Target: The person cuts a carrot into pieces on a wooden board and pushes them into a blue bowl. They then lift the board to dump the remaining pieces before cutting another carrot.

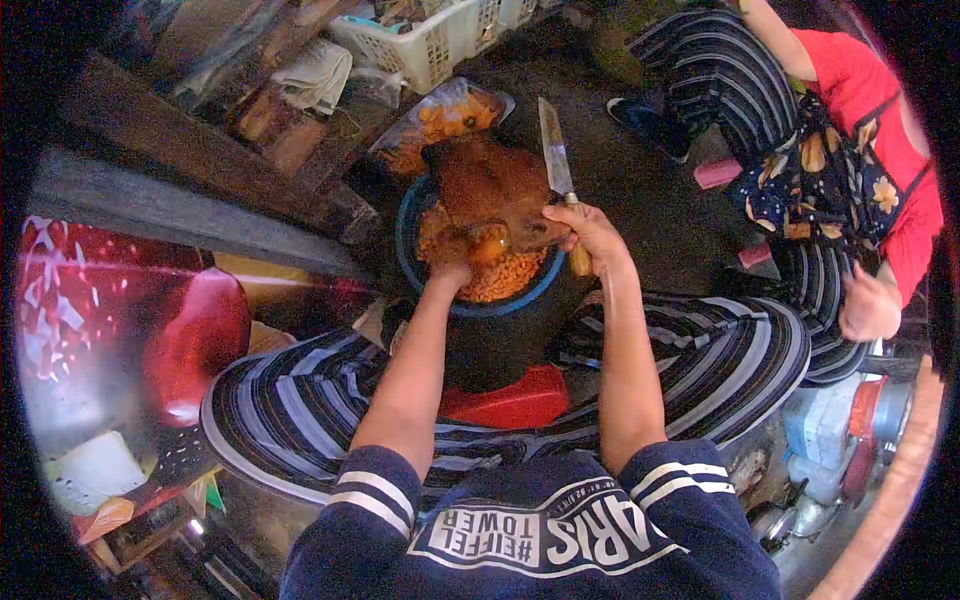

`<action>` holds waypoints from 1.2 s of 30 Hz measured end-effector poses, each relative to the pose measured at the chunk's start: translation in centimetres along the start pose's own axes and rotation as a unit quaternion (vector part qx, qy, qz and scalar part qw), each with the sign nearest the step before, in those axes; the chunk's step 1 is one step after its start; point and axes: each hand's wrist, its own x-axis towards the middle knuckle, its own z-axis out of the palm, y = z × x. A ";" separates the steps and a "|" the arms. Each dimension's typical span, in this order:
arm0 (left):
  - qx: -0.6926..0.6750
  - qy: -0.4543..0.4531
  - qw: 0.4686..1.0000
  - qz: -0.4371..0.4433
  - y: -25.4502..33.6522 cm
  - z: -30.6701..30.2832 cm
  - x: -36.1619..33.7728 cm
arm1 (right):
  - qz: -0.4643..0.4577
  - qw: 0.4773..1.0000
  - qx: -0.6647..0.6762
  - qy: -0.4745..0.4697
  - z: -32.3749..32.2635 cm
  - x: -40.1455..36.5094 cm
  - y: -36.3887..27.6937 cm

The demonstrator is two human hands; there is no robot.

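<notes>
My right hand (pixel 592 240) is closed around the wooden handle of a knife (pixel 553 145), its long blade pointing up and away from me. The fingertips of this hand lie beside the right edge of a brown, board-like slab (pixel 490 185), perhaps touching it. That slab rests over the far part of a blue basin (pixel 497 307). Small orange pieces (pixel 510 283) fill the basin. My left hand (pixel 450 268) is low over the basin's left side, blurred and dim, so its fingers cannot be made out. Close by its fingertips is a rounded orange lump (pixel 489 246).
Beyond the basin lies a clear plastic bag (pixel 440 125) with orange pieces. A white plastic basket (pixel 430 50) stands at the back. Another person in a red top (pixel 870 90) sits at the right. Wooden beams (pixel 220 150) run along the left. Something red (pixel 510 400) lies between my knees.
</notes>
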 end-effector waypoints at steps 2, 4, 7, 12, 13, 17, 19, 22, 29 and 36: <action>-0.090 -0.090 0.992 0.020 -0.1 -0.4 0.7 | -0.002 1.000 -0.008 0.011 -0.2 0.3 0.0; -0.194 -0.024 0.977 0.090 -2.6 2.3 2.2 | -0.009 1.000 -0.016 0.018 -0.2 0.3 0.1; -0.623 -0.198 0.754 -0.068 -8.4 6.3 5.4 | -0.016 0.999 -0.015 0.025 -0.2 0.0 0.0; -0.683 -0.246 0.665 -0.179 -3.2 -4.2 1.2 | -0.003 0.998 -0.043 0.042 -0.8 -0.2 -0.2; -0.683 -0.245 0.664 -0.179 -4.1 -3.5 1.4 | -0.005 0.999 -0.024 0.035 -0.7 -0.5 -0.4; -0.699 -0.237 0.656 -0.157 -4.9 -1.9 1.8 | -0.010 0.999 -0.024 0.032 -1.1 0.1 0.2; -0.670 -0.192 0.697 -0.167 -3.7 -2.6 1.2 | -0.014 0.999 -0.027 0.043 -0.9 -0.1 0.2; -0.642 -0.181 0.698 -0.262 -3.4 -3.5 0.7 | -0.011 0.999 -0.028 0.030 -0.8 -0.5 -0.1; -0.645 -0.117 0.726 -0.210 -4.9 -2.0 1.0 | -0.017 0.997 -0.067 0.040 -1.9 -1.1 0.2; -0.666 -0.226 0.690 -0.168 -4.2 -4.5 0.1 | -0.005 0.995 -0.098 0.015 -2.5 -1.6 0.3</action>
